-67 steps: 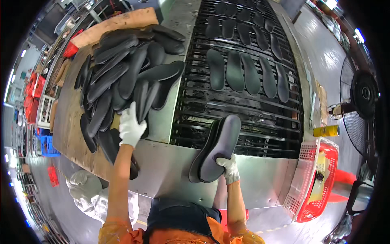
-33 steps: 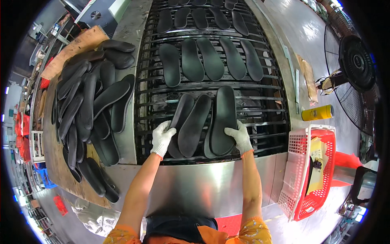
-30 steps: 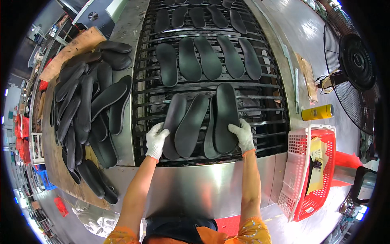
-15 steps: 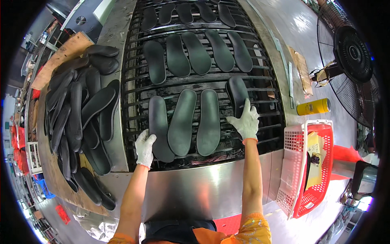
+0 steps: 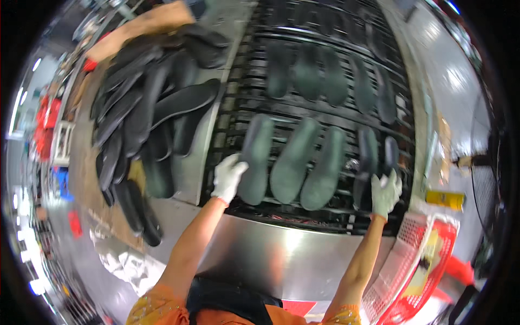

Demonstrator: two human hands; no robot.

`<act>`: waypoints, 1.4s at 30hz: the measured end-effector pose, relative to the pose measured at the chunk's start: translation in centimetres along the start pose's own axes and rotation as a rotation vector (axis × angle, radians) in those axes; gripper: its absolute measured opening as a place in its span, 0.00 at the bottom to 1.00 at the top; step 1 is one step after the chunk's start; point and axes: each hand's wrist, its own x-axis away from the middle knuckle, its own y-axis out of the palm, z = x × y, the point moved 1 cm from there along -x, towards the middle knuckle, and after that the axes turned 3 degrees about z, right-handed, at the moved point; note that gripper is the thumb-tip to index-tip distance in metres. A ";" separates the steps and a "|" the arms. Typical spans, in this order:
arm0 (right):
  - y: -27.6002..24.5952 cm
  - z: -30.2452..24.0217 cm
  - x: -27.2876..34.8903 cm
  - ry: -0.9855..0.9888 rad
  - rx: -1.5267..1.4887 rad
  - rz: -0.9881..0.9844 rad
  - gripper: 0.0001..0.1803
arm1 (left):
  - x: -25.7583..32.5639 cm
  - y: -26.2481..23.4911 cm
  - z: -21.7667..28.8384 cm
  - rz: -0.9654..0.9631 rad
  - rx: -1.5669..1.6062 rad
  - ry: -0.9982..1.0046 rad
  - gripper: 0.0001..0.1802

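Note:
My right hand [image 5: 385,194], in a white knit glove, grips the lower end of a narrow black insole [image 5: 391,150] at the right side of the slatted black conveyor [image 5: 281,219]. Just left of it lies another dark insole [image 5: 368,162]. Three more insoles rest in the same row, among them a middle one [image 5: 296,160] and a right one [image 5: 325,169]. My gloved left hand [image 5: 228,176] is at the edge of the leftmost insole [image 5: 257,161], fingers loosely apart and not wrapped round it. Motion blurs the picture somewhat.
Further rows of insoles [image 5: 307,73] lie up the conveyor. A heap of black insoles [image 5: 146,103] covers the wooden board at left. At right stand a red and white plastic basket [image 5: 398,265] and a yellow cylinder [image 5: 445,199]. A metal ledge [image 5: 292,254] runs along the front.
My right hand has moved right with one insole, leaving another beside the row. My left hand stays by the leftmost insole. The view has swung left, shifting the scene rightward.

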 end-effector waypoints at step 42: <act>2.0 -35.3 41.6 0.172 -1.154 -1.552 0.26 | 17.2 -33.7 -0.8 0.554 -0.546 0.264 0.24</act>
